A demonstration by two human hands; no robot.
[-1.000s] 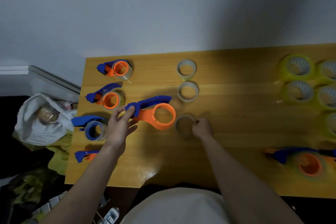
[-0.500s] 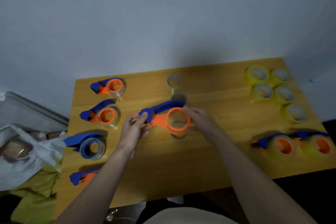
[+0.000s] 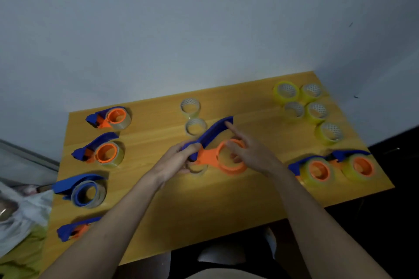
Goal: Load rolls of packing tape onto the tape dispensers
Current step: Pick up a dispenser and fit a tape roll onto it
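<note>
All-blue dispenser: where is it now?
Head view: the all-blue dispenser lies on the table's left side, third from the wall in the left column, beside the left forearm.

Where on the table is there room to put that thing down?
The near middle of the table is bare wood, below the hands and between the left dispensers and the right dispensers. The back strip between the clear rolls and the yellow rolls is bare too. Both side edges are crowded.
</note>
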